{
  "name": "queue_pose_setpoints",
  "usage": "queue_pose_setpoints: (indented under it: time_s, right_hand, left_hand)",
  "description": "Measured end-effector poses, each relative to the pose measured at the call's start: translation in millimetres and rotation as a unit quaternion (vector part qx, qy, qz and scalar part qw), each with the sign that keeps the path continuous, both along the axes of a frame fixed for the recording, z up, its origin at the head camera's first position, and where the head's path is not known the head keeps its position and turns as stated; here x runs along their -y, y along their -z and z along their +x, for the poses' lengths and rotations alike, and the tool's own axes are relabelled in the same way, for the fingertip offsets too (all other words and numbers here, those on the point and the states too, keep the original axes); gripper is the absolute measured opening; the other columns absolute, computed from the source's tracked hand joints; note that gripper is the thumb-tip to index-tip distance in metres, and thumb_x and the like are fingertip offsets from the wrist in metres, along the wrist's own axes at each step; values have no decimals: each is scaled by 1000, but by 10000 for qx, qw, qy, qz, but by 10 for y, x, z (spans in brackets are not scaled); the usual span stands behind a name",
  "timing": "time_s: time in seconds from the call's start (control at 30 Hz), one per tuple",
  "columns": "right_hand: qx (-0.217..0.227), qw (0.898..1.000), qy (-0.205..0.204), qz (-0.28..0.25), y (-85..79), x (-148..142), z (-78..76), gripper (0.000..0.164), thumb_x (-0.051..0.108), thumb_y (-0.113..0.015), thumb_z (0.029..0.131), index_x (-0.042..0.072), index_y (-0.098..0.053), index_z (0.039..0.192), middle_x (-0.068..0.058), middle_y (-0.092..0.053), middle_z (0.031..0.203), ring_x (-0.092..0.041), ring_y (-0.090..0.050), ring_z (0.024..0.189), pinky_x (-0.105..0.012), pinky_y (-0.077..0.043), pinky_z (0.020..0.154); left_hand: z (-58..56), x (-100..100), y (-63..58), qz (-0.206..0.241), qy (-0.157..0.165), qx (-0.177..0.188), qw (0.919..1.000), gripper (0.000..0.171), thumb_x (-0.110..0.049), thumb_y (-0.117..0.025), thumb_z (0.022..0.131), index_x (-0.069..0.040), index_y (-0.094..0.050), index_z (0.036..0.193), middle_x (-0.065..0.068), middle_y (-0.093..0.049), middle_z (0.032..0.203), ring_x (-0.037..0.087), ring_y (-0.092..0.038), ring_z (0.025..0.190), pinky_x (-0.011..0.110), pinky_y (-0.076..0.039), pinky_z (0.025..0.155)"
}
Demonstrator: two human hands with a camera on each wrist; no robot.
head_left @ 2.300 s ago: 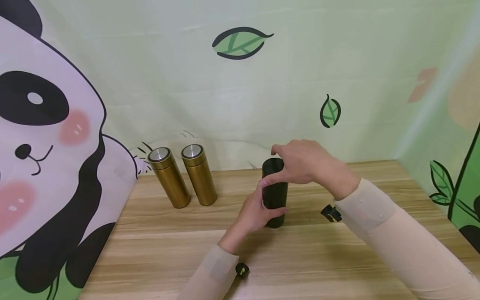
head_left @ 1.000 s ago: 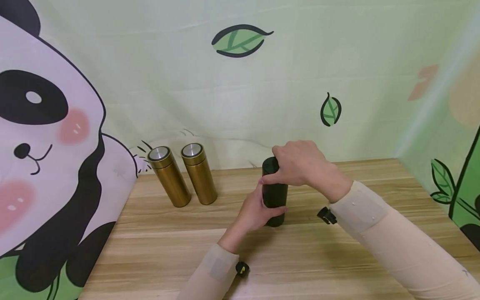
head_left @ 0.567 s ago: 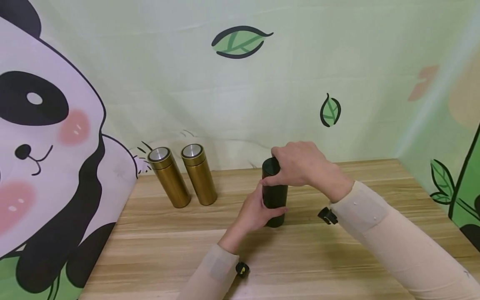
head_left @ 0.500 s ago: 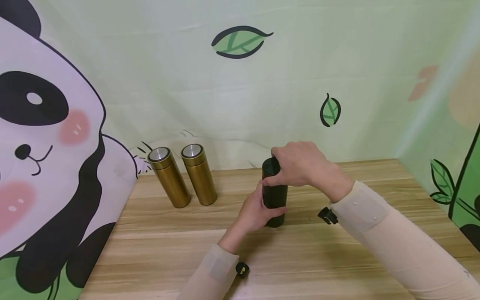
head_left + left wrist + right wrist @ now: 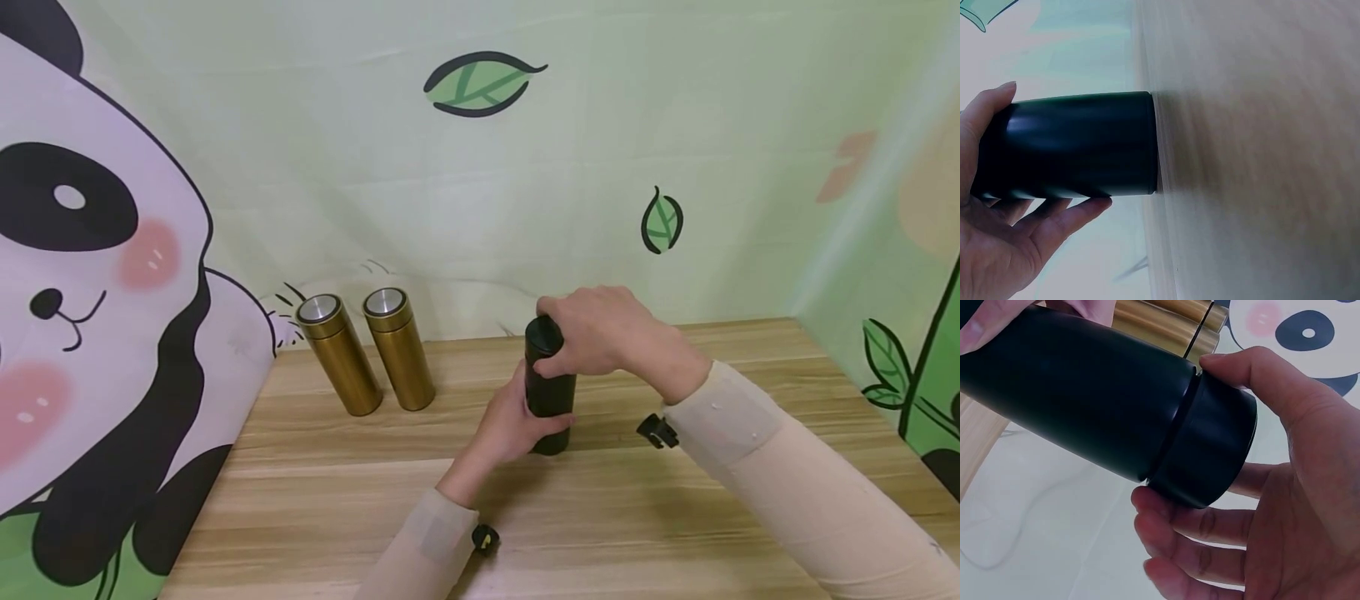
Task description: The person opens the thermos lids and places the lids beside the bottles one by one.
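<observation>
A black thermos flask (image 5: 551, 396) stands upright on the wooden table. My left hand (image 5: 510, 423) wraps round its lower body from the left, and in the left wrist view the thumb and fingers lie on opposite sides of the dark cylinder. From above and right, my right hand (image 5: 600, 329) grips the black lid (image 5: 1210, 440). Its thumb and fingertips press on the lid's sides, close to the seam. The right wrist view shows a narrow dark groove between lid and body. Part of the lid's far side is hidden behind the right hand.
Two gold thermos flasks (image 5: 341, 358) with silver-topped lids stand side by side at the back left. A pale green cloth wall (image 5: 480, 200) with leaf drawings rises behind the table (image 5: 330, 517), and a large printed panda (image 5: 97, 317) covers the left side.
My right hand's fingers have closed down round the lid, and its thumb has shifted slightly right along the near side. The left hand and the gold flasks have stayed in place.
</observation>
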State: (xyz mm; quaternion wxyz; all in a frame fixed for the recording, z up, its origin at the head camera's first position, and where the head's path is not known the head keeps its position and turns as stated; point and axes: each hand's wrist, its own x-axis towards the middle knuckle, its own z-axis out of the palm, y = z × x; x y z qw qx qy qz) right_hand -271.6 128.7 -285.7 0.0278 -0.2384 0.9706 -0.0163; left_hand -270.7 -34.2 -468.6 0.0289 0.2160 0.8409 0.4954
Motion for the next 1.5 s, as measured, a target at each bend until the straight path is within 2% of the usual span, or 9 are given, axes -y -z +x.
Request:
queue_pose_setpoints:
  time_s: [0.23,0.47,0.8,1.03,1.13,1.3,1.5]
  right_hand:
    - [90,9999,-119,-17,-16,-20,11,54,51,-74,85,21,-62,128,-1,-71,98,-22,-63,84,-37,-49,67]
    - [128,9997,-202,89,-28,-15,16,56,50,-75,86,24,-60,133,-1,-69,102,-22,-63,87,-38,-50,70]
    - [287,9991,-304,46,-30,-36,8,58,45,-77,86,28,-58,138,-2,-66,105,-22,-61,91,-39,-51,74]
    - [445,9983,-378,5,-52,-59,-14,66,39,-77,86,34,-54,147,-3,-66,115,-23,-61,97,-41,-52,78]
    - [574,9975,-423,8,-72,-67,-20,70,35,-77,86,37,-51,151,-4,-66,120,-23,-61,100,-40,-50,77]
    - [761,9957,-528,-44,-95,-81,-28,74,29,-78,86,38,-48,154,-4,-66,119,-23,-58,96,-36,-47,72]
    - [826,9951,-539,-115,-96,-88,-31,76,27,-78,86,39,-48,154,-4,-66,121,-23,-58,97,-35,-47,72]
  left_hand:
    - [0,-6,-5,37,30,-51,10000,91,-40,-84,87,-38,-27,157,-1,-63,140,19,-64,123,44,-50,106]
    - [-6,-4,-7,20,2,-56,10000,91,-37,-85,86,-37,-27,157,0,-64,138,20,-64,122,44,-50,106]
    - [-11,-1,3,-23,-28,-48,10000,90,-43,-85,85,-36,-30,156,0,-64,138,20,-64,123,44,-50,106]
    - [-6,-3,4,-22,-21,-8,10000,90,-44,-84,86,-34,-29,157,0,-63,139,20,-63,123,45,-50,106]
    - [-12,0,9,-8,-17,6,10000,91,-43,-84,86,-34,-29,157,0,-63,139,20,-63,124,46,-50,106]
    - [-12,2,10,1,-33,25,10000,90,-43,-85,85,-32,-31,156,0,-64,137,20,-64,122,45,-51,105]
    - [-6,-4,9,13,-46,39,10000,89,-42,-85,86,-32,-31,156,0,-64,137,20,-64,122,46,-50,105]
